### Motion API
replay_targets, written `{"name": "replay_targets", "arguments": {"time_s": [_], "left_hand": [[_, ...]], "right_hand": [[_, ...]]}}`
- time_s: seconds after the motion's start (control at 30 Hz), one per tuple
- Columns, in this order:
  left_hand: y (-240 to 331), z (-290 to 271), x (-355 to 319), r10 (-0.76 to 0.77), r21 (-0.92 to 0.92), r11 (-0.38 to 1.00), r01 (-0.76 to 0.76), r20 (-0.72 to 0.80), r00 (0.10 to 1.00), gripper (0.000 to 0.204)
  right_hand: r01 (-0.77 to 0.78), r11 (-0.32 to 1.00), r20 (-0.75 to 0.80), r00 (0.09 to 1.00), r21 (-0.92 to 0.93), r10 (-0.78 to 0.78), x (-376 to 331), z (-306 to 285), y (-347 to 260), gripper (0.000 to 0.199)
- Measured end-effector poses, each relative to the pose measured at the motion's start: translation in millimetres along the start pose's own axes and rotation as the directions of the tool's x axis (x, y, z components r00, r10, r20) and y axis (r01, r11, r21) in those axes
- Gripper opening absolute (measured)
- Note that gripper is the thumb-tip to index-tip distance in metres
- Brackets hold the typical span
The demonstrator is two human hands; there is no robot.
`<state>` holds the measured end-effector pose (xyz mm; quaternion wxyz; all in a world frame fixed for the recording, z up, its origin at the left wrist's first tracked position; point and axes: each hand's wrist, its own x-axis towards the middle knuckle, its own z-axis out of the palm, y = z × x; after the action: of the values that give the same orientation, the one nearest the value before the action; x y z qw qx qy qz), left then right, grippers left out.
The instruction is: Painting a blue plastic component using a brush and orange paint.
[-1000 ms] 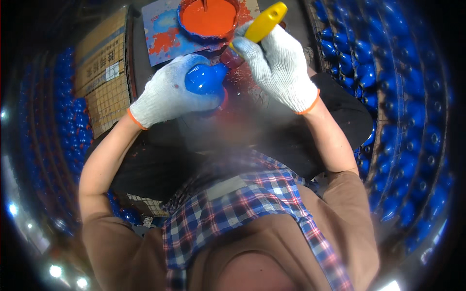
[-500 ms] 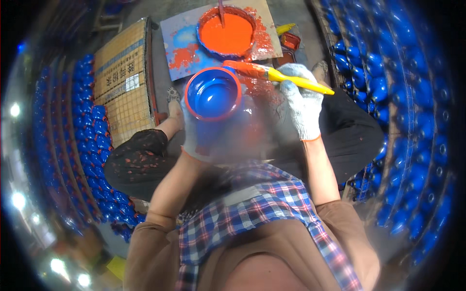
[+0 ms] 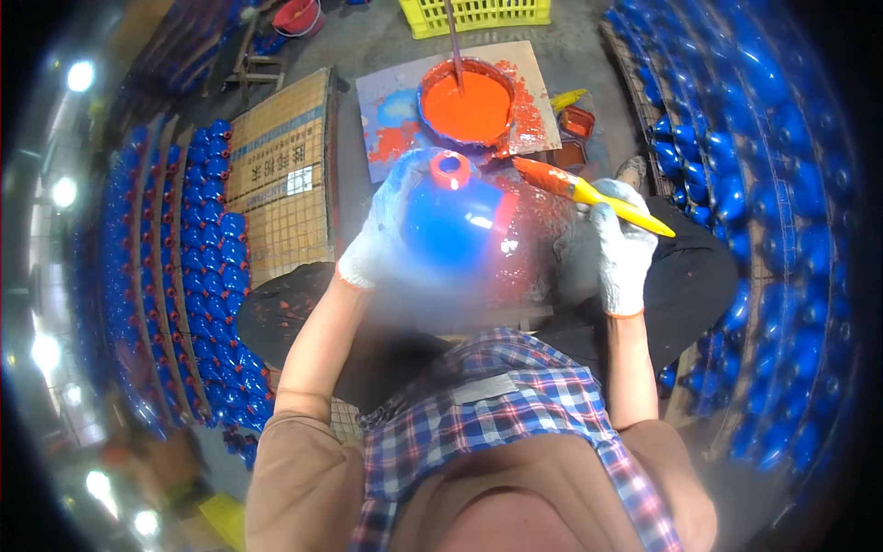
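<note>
My gloved left hand (image 3: 379, 225) is closed on the left side of a glossy blue bell-shaped piece (image 3: 448, 221). A small red-orange ring with a hole sits on the piece's upper end, and a red-orange band runs along its right side. In my gloved right hand (image 3: 623, 244) is a paintbrush (image 3: 635, 217) with a yellow handle. Its orange, paint-covered bristles point up and left, apart from the blue piece. Beyond both hands stands a round tub (image 3: 466, 101) of orange paint with a stick in it. The lower part of the blue piece is blurred.
The tub rests on a paint-splashed board (image 3: 391, 152). Right of it lie small paint-stained trays (image 3: 578, 121). Rows of blue pieces fill racks at left (image 3: 207, 267) and right (image 3: 727, 198). A yellow crate (image 3: 478, 17) and red bucket (image 3: 296, 17) stand farther off.
The blue piece has turned over, from its wide open mouth facing up to its small ringed end showing. The brush has swung tip-up, away from the rim. The whole view has shifted.
</note>
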<state>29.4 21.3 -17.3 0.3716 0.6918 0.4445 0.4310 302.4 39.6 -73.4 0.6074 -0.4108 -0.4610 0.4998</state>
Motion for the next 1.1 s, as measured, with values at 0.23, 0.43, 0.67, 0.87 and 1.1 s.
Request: {"name": "replay_targets", "arguments": {"time_s": [0.23,0.43,0.67,0.87,1.1], "left_hand": [[2.2,-9.2,8.8,0.081,0.175,0.98,-0.097,0.096,0.992,0.106],[14.6,-17.4,-2.8,-0.01,0.212,0.977,0.019,-0.044,0.999,0.098],[8.4,-13.3,-16.9,-0.438,-0.874,0.471,0.123,-0.111,0.892,0.076],[25.0,-90.8,-9.7,-0.547,-0.976,0.217,0.024,-0.101,0.831,0.066],[14.0,-201.2,-31.0,-0.502,-0.983,0.057,-0.175,-0.18,0.846,0.076]], "right_hand": [[-0.046,0.999,-0.064,0.997,0.005,0.046,1.2,4.5,-31.4,0.026],[-0.042,0.985,-0.159,0.987,-0.166,0.016,-2.1,23.2,-37.1,0.024],[0.123,0.928,0.006,0.992,-0.353,-0.129,-10.3,35.5,-53.2,0.022],[0.622,0.591,0.392,0.783,-0.515,-0.482,-0.7,56.3,-65.8,0.025],[0.726,0.381,0.522,0.681,-0.572,-0.514,17.3,81.0,-74.8,0.035]]}}
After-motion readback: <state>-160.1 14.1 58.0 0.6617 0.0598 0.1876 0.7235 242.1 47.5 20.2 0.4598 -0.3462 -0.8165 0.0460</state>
